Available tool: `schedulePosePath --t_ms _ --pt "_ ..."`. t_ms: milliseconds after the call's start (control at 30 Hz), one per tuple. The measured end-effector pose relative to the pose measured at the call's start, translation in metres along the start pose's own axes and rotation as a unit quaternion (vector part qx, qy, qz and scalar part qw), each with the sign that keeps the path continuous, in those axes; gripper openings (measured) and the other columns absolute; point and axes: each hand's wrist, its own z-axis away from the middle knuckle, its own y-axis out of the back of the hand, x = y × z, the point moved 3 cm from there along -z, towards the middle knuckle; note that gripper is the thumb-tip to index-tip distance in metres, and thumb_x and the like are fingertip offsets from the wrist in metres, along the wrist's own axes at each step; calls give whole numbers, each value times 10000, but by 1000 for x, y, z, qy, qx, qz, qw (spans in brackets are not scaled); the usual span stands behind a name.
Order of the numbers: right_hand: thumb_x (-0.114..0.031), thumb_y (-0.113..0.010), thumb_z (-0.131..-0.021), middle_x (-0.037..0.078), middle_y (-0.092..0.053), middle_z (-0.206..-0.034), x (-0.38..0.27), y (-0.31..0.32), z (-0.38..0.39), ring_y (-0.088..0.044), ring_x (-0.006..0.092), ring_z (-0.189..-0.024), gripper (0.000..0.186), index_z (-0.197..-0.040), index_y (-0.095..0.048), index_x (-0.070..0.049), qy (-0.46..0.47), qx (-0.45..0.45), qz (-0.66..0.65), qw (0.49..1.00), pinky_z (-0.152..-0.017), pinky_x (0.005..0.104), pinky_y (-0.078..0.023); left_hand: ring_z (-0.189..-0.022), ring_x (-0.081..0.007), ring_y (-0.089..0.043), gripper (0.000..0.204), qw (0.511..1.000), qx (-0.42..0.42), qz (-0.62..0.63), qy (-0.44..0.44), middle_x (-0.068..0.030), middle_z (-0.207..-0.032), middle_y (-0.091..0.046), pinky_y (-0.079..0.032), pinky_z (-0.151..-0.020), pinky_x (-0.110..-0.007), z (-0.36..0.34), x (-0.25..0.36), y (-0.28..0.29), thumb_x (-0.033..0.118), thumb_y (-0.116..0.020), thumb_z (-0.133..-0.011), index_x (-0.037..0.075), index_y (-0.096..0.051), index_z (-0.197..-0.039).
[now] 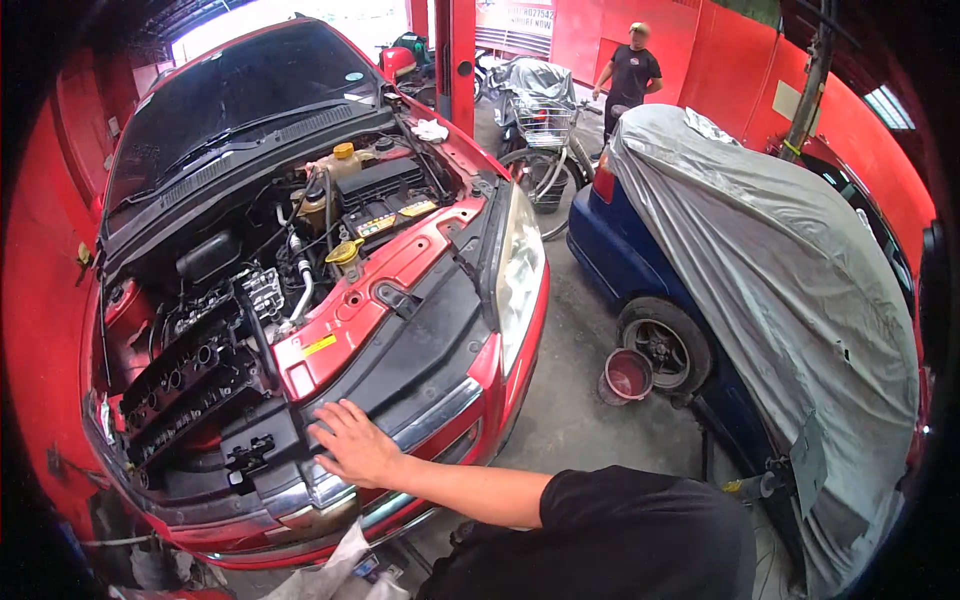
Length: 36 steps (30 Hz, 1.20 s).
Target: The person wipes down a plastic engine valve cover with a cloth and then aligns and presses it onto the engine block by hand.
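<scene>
My right hand [360, 445] lies palm down with its fingers spread, at the front edge of a red car [335, 345] whose engine bay is exposed. It appears to rest on the black plastic panel [420, 375] and chrome trim behind the grille, and holds nothing. Left of it, a long black engine cover [185, 400] lies tilted across the front of the bay. Bare metal engine parts [262, 293] show behind that cover. A small black latch [250, 455] sits near my fingertips. My left hand is out of the picture.
Farther back in the bay are a battery [385, 215] and a yellow-capped reservoir [345, 253]. To the right stands a blue car [597, 235] under a grey cover [770, 250], with a bucket [627, 376] by its wheel. A bicycle [548, 175] and a person [632, 72] are beyond.
</scene>
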Motion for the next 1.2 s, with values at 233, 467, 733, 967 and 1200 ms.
schedulePosePath --t_ms 233,467,733,967,1200 --pt "-505 -591 -929 213 -507 -1371 -17 -15 -15 -429 383 -1341 640 -1361 -513 -40 -9 -30 97 995 -1153 511 -294 -1015 -318 -600 265 1000 14 9 -4 -94 -978 -637 -463 -929 -427 -6 -99 90 210 -677 -738 124 -650 -987" --pt "-473 -677 -848 180 -546 -1322 -32 -14 -26 -483 368 -1278 638 -1320 -563 -59 -26 -62 149 987 -1123 513 -316 -1006 -319 -600 259 999 41 3 19 -94 -971 -635 -463 -920 -428 -8 -250 233 205 -676 -736 124 -646 -981" --pt "-413 -562 -891 175 -423 -1463 -56 -11 -44 -359 379 -1395 652 -1435 -431 -77 -77 -180 244 950 -1170 541 -247 -995 -320 -600 253 997 52 -2 58 -95 -963 -632 -464 -909 -429 -6 -337 413 198 -674 -733 123 -643 -973" --pt "-474 -455 -994 103 -273 -1603 -69 -17 -59 -171 309 -1518 670 -1552 -283 -145 -226 -337 299 864 -1208 569 -166 -985 -321 -600 248 997 43 17 65 -96 -955 -629 -464 -900 -430 1 -321 464 192 -673 -731 123 -639 -966" --pt "-454 -457 -1000 72 -198 -1637 -75 -16 -55 -106 306 -1533 677 -1574 -226 -179 -288 -336 285 850 -1210 597 -129 -976 -323 -600 243 995 35 39 85 -96 -948 -626 -464 -891 -431 22 -297 462 187 -672 -729 123 -636 -960"
